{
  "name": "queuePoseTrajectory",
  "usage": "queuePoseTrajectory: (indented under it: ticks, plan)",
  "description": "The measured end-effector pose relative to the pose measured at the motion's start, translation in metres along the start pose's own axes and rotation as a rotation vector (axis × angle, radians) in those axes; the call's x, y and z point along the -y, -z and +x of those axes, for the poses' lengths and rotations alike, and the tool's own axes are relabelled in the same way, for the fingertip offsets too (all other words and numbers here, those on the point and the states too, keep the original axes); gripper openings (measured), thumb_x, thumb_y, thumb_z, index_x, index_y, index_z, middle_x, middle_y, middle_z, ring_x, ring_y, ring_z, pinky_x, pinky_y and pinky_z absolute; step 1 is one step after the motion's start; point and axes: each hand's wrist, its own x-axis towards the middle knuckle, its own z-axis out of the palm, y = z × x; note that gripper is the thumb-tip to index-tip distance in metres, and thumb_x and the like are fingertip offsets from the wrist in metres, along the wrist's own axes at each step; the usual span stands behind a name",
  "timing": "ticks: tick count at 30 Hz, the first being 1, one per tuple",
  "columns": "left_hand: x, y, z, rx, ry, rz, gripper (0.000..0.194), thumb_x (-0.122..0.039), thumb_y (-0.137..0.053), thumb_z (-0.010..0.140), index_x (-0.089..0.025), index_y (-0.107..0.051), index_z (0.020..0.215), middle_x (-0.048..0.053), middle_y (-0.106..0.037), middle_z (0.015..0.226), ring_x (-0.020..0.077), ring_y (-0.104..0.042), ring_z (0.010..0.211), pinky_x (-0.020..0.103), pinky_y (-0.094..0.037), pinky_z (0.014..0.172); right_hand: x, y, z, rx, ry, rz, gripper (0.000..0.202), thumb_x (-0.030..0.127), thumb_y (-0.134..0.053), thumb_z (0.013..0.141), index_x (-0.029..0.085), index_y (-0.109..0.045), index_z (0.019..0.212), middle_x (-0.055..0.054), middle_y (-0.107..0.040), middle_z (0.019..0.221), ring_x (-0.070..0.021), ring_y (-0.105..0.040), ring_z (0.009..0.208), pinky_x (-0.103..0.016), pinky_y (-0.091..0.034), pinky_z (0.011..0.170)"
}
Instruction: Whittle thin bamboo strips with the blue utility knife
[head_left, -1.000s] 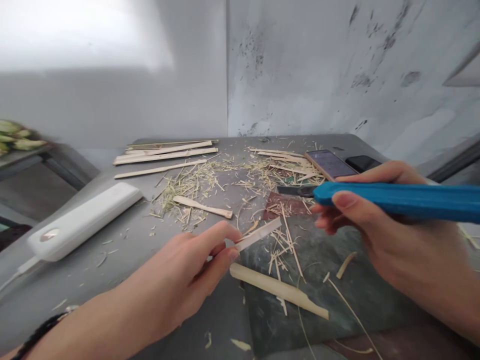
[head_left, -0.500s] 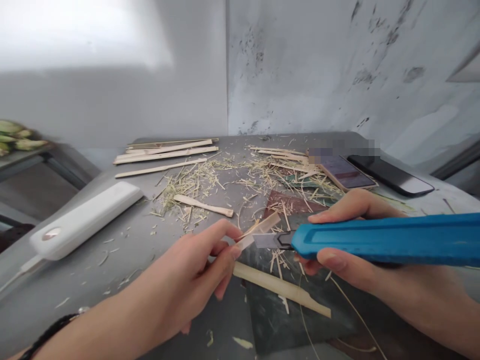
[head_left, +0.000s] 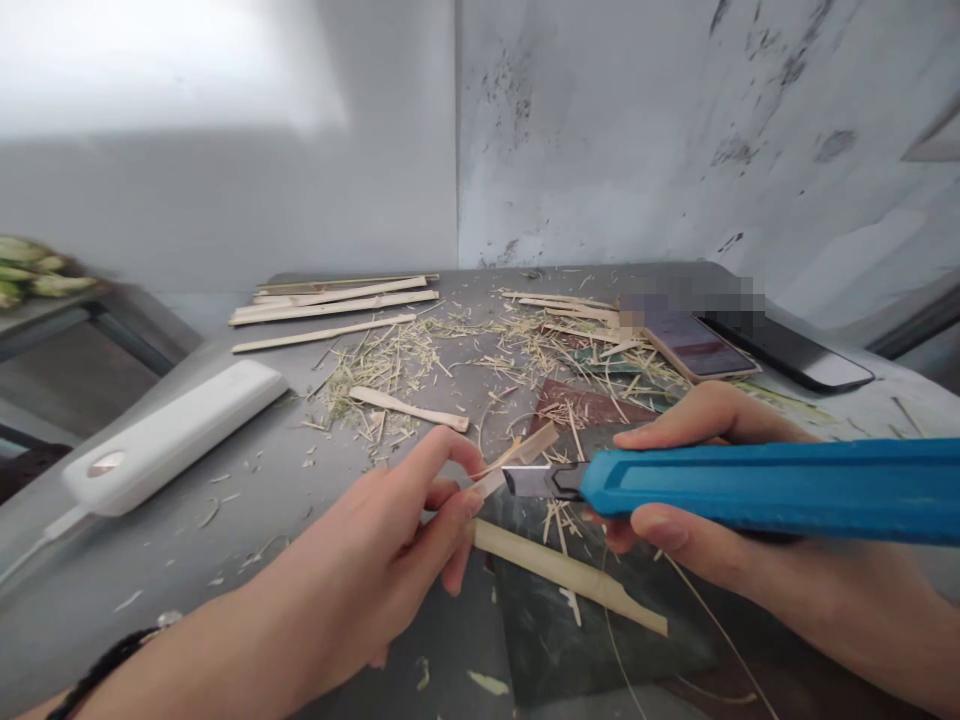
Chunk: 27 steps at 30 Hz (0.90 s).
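Observation:
Between thumb and forefinger, my left hand [head_left: 409, 545] pinches a thin pale wood strip [head_left: 535, 443] that looks split at its free end. My right hand [head_left: 712, 500] is wrapped round a blue utility knife [head_left: 750, 485], whose extended blade [head_left: 529, 481] points left and meets or overlaps the strip just beyond my left fingertips. Below the blade, a wider wood piece [head_left: 570, 573] with a narrowed end lies over a dark mat [head_left: 547, 640]. A shorter carved piece [head_left: 409, 408] rests among shavings beyond my left hand.
Several long wood strips [head_left: 337, 302] lie at the back left, near heaped shavings [head_left: 390, 365]. A white corded device [head_left: 176, 435] is at left. Two phones [head_left: 697, 345] [head_left: 802, 352] lie at the back right, with a wall [head_left: 600, 130] behind the table.
The knife blade has tilted slightly and now catches the light, its tip a little further left. Both hands keep nearly the same hold, and the view has shifted slightly.

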Motion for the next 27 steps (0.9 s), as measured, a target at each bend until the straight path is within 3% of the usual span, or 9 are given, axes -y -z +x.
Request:
queuePoseTrajectory:
  ticks: [8, 14, 20, 24, 27]
  plan:
    - [0.003, -0.009, -0.003, -0.136, -0.014, -0.035, 0.03, -0.062, -0.039, 0.105, -0.034, -0.037, 0.116, -0.009, -0.061, 0.075, 0.007, -0.036, 0.034, 0.011, -0.031, 0.025, 0.001, 0.003, 0.004, 0.021, 0.108, -0.094, 0.029, 0.044, -0.084, 0.083, 0.033, -0.061, 0.097, 0.005, -0.075, 0.072, -0.0199, -0.076, 0.063, -0.024, -0.059, 0.049]
    - [-0.001, -0.009, -0.007, -0.098, -0.012, -0.053, 0.034, -0.067, -0.034, 0.105, -0.035, -0.035, 0.117, -0.01, -0.06, 0.076, 0.0067, -0.036, 0.035, 0.011, -0.036, 0.027, -0.004, 0.004, 0.002, 0.023, 0.11, -0.109, 0.028, 0.044, -0.082, 0.086, 0.034, -0.062, 0.103, 0.005, -0.077, 0.078, -0.0186, -0.075, 0.064, -0.025, -0.061, 0.052]
    - [0.002, -0.002, -0.004, 0.03, -0.02, -0.017, 0.037, -0.07, -0.031, 0.105, -0.036, -0.03, 0.121, -0.008, -0.06, 0.083, 0.0071, -0.042, 0.036, 0.014, -0.042, 0.029, -0.005, 0.002, 0.0, 0.048, 0.088, -0.099, 0.03, 0.044, -0.084, 0.084, 0.034, -0.063, 0.104, 0.005, -0.077, 0.079, -0.0198, -0.075, 0.067, -0.026, -0.061, 0.053]
    - [0.002, -0.003, -0.002, 0.025, -0.007, -0.065, 0.037, -0.07, -0.03, 0.105, -0.036, -0.03, 0.12, -0.009, -0.059, 0.084, 0.0065, -0.041, 0.037, 0.013, -0.042, 0.029, 0.001, -0.003, -0.002, -0.061, 0.023, -0.149, 0.036, 0.056, -0.084, 0.081, 0.032, -0.065, 0.1, 0.003, -0.076, 0.074, -0.021, -0.075, 0.064, -0.029, -0.062, 0.055]
    - [0.001, -0.005, -0.001, 0.002, -0.024, -0.078, 0.036, -0.068, -0.031, 0.105, -0.036, -0.03, 0.12, -0.01, -0.056, 0.079, 0.0076, -0.04, 0.039, 0.013, -0.042, 0.029, 0.004, -0.004, -0.001, -0.134, 0.064, -0.216, 0.039, 0.061, -0.084, 0.079, 0.031, -0.066, 0.095, 0.003, -0.076, 0.074, -0.0204, -0.074, 0.062, -0.03, -0.063, 0.056]
